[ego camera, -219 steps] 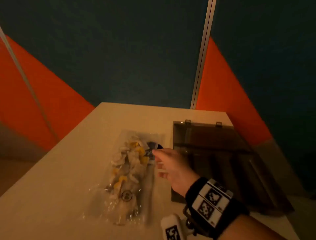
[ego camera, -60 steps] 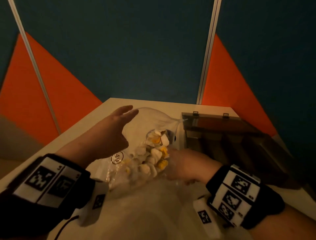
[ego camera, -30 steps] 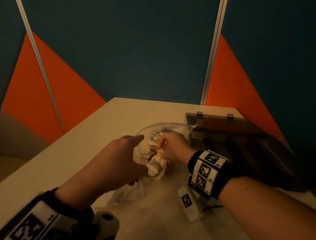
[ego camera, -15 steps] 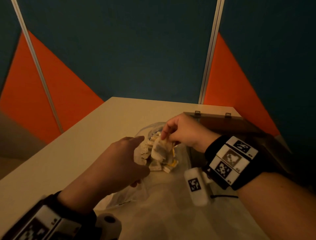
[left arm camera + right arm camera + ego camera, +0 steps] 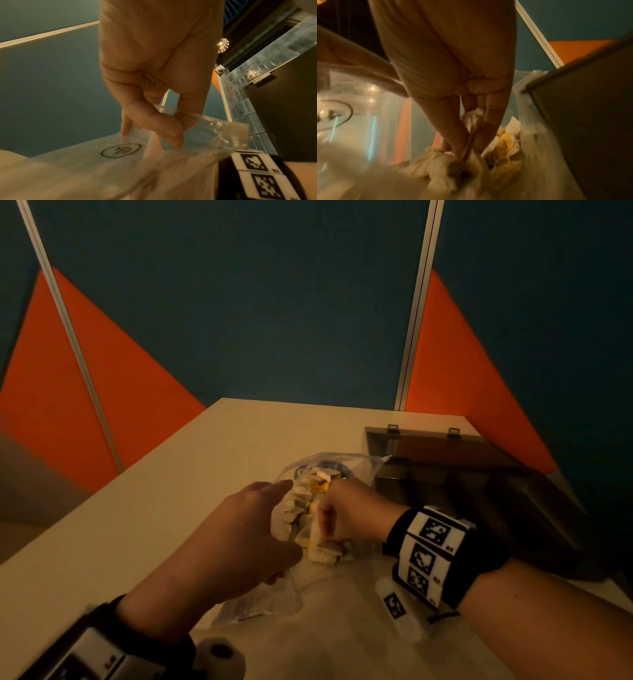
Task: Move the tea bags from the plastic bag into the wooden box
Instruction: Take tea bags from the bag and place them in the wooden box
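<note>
A clear plastic bag [image 5: 356, 467] lies on the table, filled with white and yellow tea bags [image 5: 310, 491]. My left hand [image 5: 253, 539] pinches the bag's open edge [image 5: 205, 129] between thumb and fingers. My right hand [image 5: 346, 515] is inside the bag's mouth, its fingers closed on a clump of tea bags [image 5: 471, 159]. The dark wooden box [image 5: 479, 491] stands open just right of the bag, its lid [image 5: 445, 446] tipped back. Its inside is too dark to make out.
The pale table [image 5: 154, 508] runs to a far edge below blue and orange wall panels [image 5: 239, 302]. The box's side wall [image 5: 582, 121] stands close beside my right hand.
My right hand, raised with a tea bag half a second ago, has gone back down into the bag and gripped a clump. The left hand keeps its hold on the bag's edge.
</note>
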Demonstrator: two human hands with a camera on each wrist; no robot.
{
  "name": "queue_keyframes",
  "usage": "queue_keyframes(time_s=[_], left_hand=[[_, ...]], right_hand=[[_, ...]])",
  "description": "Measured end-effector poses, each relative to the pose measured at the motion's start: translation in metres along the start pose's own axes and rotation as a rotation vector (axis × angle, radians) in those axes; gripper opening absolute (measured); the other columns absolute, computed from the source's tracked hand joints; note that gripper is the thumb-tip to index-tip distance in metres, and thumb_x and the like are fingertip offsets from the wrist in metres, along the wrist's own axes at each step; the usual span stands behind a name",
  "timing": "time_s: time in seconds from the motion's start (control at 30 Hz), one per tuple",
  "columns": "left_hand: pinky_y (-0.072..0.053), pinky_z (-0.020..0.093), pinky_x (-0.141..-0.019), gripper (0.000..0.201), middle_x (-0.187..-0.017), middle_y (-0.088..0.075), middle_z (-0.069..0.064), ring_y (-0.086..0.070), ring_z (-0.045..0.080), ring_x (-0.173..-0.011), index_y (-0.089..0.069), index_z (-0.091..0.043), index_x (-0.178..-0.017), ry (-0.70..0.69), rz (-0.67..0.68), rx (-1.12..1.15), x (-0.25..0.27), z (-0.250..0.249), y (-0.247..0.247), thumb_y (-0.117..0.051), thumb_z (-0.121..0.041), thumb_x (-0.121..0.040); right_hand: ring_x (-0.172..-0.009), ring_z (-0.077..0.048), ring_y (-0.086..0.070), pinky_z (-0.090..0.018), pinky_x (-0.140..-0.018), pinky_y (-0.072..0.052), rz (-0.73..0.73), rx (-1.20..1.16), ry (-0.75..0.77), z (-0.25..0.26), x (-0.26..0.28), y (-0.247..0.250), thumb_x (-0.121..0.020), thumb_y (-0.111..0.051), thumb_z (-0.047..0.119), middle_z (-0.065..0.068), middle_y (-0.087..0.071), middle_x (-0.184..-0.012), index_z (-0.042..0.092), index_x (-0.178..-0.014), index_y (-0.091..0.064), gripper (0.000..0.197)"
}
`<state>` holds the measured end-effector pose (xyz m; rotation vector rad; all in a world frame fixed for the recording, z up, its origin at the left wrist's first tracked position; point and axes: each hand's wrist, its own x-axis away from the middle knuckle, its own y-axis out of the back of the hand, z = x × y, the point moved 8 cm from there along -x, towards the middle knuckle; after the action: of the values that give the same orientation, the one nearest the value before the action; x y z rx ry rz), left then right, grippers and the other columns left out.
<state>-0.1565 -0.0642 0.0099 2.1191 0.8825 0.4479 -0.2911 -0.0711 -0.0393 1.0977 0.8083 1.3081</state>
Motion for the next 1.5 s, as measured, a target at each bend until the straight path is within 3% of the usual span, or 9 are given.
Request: queue_keyframes(time_s=[0.3,0.43,0.63,0.8,1.1,1.23,1.37,1.43,1.5], left_hand=[[-0.058,0.026,-0.051,0.083,-0.121,-0.058,0.007,-0.068,0.010,-0.053,-0.025,-0.030,-0.142,0.076,-0.089,0.089,-0.005,0.013,0.006,-0.069,-0.013,-0.074],[-0.057,0.025,-0.049,0.085,-0.119,-0.059,0.009,-0.067,0.010,-0.051,-0.023,-0.030,-0.142,0.098,-0.081,0.135,-0.006,0.016,0.005,-0.070,-0.011,-0.074],[-0.060,0.030,-0.060,0.085,-0.122,-0.057,0.004,-0.069,0.011,-0.055,-0.022,-0.037,-0.140,0.119,-0.034,0.103,-0.007,0.014,0.002,-0.070,-0.014,-0.075],[-0.059,0.025,-0.058,0.086,-0.129,-0.047,-0.002,-0.069,0.010,-0.056,-0.019,-0.037,-0.140,0.130,0.012,0.049,-0.009,0.015,0.001,-0.070,-0.014,-0.075],[-0.059,0.028,-0.055,0.089,-0.111,-0.023,-0.032,-0.070,0.015,-0.058,-0.018,-0.040,-0.139,0.136,0.050,0.058,-0.004,0.006,0.000,-0.071,-0.012,-0.073],[-0.059,0.029,-0.053,0.092,-0.113,-0.009,-0.038,-0.070,0.014,-0.065,-0.016,-0.040,-0.140,0.145,0.030,0.062,-0.003,0.007,0.000,-0.071,-0.011,-0.073],[-0.059,0.029,-0.053,0.093,-0.117,-0.004,-0.039,-0.069,0.009,-0.064,-0.011,-0.041,-0.141,0.140,0.020,0.060,-0.003,0.006,0.001,-0.069,-0.010,-0.075],[-0.059,0.026,-0.055,0.093,-0.122,-0.006,-0.039,-0.069,0.013,-0.064,-0.010,-0.040,-0.141,0.139,0.032,0.036,-0.004,0.005,0.000,-0.069,-0.012,-0.076],[-0.058,0.023,-0.060,0.093,-0.131,-0.006,-0.038,-0.066,0.018,-0.066,-0.006,-0.041,-0.141,0.129,0.058,-0.012,-0.003,0.003,-0.001,-0.069,-0.019,-0.076]], right_hand=[[-0.069,-0.012,-0.063,-0.023,-0.066,-0.051,-0.309,-0.324,-0.058,-0.049,0.034,0.124,-0.068,-0.068,-0.012,-0.005,-0.071,-0.072,0.015,-0.067,-0.073,0.027],[-0.057,-0.005,-0.060,-0.009,-0.045,-0.045,-0.371,-0.295,-0.150,-0.087,0.031,0.157,-0.070,-0.067,-0.015,-0.002,-0.067,-0.068,0.010,-0.066,-0.071,0.026],[-0.088,-0.015,-0.061,-0.023,-0.070,-0.049,-0.144,-0.013,-0.269,-0.132,-0.008,0.124,-0.077,-0.071,0.004,0.004,-0.065,-0.084,0.022,-0.069,-0.072,0.019],[-0.099,-0.018,-0.060,-0.034,-0.095,-0.049,0.219,0.210,-0.210,-0.138,-0.032,0.068,-0.084,-0.059,0.003,0.005,-0.067,-0.101,0.022,-0.104,-0.073,0.031],[-0.112,-0.029,-0.058,-0.037,-0.093,-0.047,0.307,0.521,-0.247,-0.147,-0.046,0.054,-0.093,-0.046,0.010,-0.012,-0.062,-0.123,0.009,-0.124,-0.060,0.034],[-0.100,-0.020,-0.057,-0.035,-0.083,-0.049,0.088,0.522,-0.197,-0.132,-0.035,0.076,-0.090,-0.049,0.014,0.000,-0.062,-0.115,0.022,-0.116,-0.065,0.031],[-0.095,-0.019,-0.062,-0.034,-0.082,-0.051,-0.353,0.134,-0.087,-0.079,0.005,0.127,-0.084,-0.056,0.007,0.000,-0.067,-0.095,0.017,-0.092,-0.071,0.020],[-0.093,-0.018,-0.064,-0.034,-0.084,-0.052,-0.317,-0.044,0.085,-0.036,0.021,0.116,-0.084,-0.059,0.007,-0.004,-0.071,-0.095,0.012,-0.092,-0.072,0.017],[-0.101,-0.017,-0.062,-0.034,-0.090,-0.051,-0.050,-0.104,0.318,0.015,0.030,0.069,-0.087,-0.057,0.009,-0.006,-0.069,-0.108,0.013,-0.105,-0.069,0.022]])
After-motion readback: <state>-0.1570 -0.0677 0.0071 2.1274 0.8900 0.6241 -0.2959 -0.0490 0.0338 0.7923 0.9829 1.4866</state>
